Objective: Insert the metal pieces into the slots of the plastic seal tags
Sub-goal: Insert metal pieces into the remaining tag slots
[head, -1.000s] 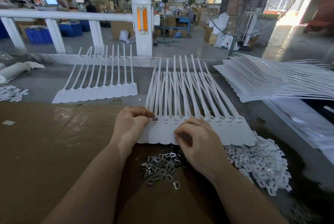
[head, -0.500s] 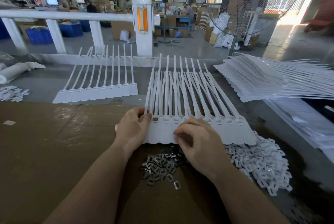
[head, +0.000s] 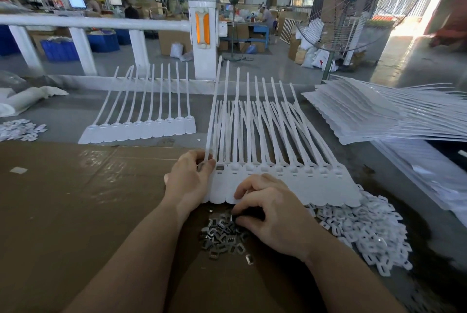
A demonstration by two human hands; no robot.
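Head view, near to far. Right hand (head: 273, 219) has dropped off the tag row since half a second ago and now sits on the heap of metal pieces (head: 222, 237) on the cardboard (head: 75, 211), fingers curled onto the heap; whether it has one pinched I cannot tell. Reads as fetching the next insert.

White plastic clips (head: 364, 232) piled just right of that heap.

Left hand (head: 188, 181) grips the left end of the seal tags (head: 290, 181), thumb and fingers closed on the end tag's strap at its head; that strap now stands higher than a second ago. One slot beside the left fingertips looks dark, probably already filled; slots further right look empty, so the row is barely started.

Second tag row (head: 141, 128) lies farther left, apart from the working row. Tag stack (head: 379, 115) far right. White railing (head: 88, 22) and fan (head: 353, 2) behind.

No brand, label or readable writing.
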